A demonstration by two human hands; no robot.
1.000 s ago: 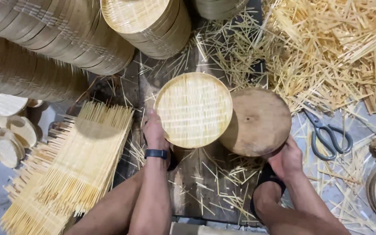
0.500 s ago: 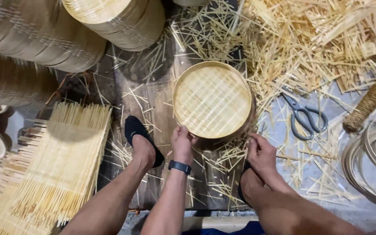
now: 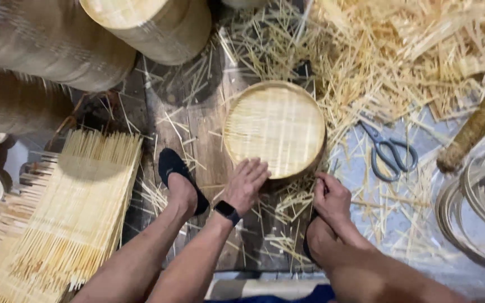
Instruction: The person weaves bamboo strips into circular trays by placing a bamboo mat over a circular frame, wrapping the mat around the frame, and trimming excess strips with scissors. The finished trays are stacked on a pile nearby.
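- Workshop floor (image 3: 197, 129) of dark wooden boards fills the view, littered all over with pale bamboo splinters, and a grey sheet (image 3: 360, 185) covers its right side.
- Round woven bamboo tray (image 3: 274, 128) sits flat on a low block near the middle of the floor, woven face up.
- Left hand (image 3: 246, 182) lies palm down with fingers spread, fingertips touching the tray's near rim; a dark watch (image 3: 227, 211) rides the wrist.
- Right hand (image 3: 330, 194) is curled just beside the tray's near right edge, fingers pressed together and pinching at loose slivers there; exactly what it grips, I cannot tell.
- Black slipper (image 3: 178, 174) on the left foot rests on the boards, just left of the left hand.
- Grey scissors (image 3: 387, 151) lie on the sheet to the right of the tray, blades closed, well apart from both hands.
- Big heap of bamboo strips (image 3: 416, 50) piles up in the far right corner of the floor.
- Stacked trays (image 3: 147, 25) lean in rows along the far left.
- Mat of thin bamboo sticks (image 3: 79, 207) lies along the left edge.
- Coiled bamboo hoops (image 3: 472, 207) rest at the right edge, with a rope-wrapped roll (image 3: 478, 126) beyond them.
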